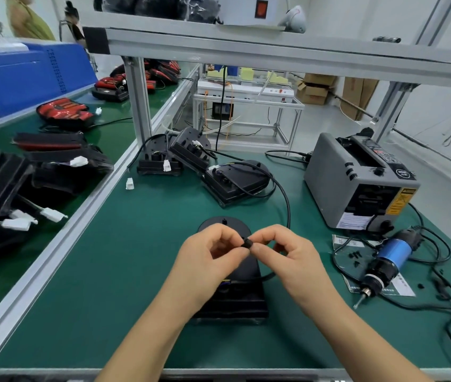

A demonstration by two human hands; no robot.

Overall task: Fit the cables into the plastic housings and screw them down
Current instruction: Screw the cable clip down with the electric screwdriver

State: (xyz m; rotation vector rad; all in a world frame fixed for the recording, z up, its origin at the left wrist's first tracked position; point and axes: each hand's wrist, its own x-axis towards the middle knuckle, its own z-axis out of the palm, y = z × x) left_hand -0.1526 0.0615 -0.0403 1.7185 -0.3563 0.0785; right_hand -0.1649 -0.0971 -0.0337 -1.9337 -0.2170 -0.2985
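starting at the far left, a heap of glossy black moulded plastic housings with white connector plugs [50,213] lies on the neighbouring green matted counter [103,139]. further right, past the aluminium rail, three more black housings with cables already routed [235,180] sit at the far side of the near counter [136,244].

in the middle, the left hand [207,257] and right hand [287,255] meet above a black plastic housing with a rounded far end [227,224]. both sets of fingers pinch narrowly on a small black cable end piece [247,242]; its smooth black round cable [287,205] loops away to the right. the step in hand looks like seating the cable, so next it needs pressing into its slot.

right again, tiny black screws [355,256] lie loose beside a blue-bodied electric screwdriver [387,260], with a grey boxy tape dispenser [356,183] beyond it.
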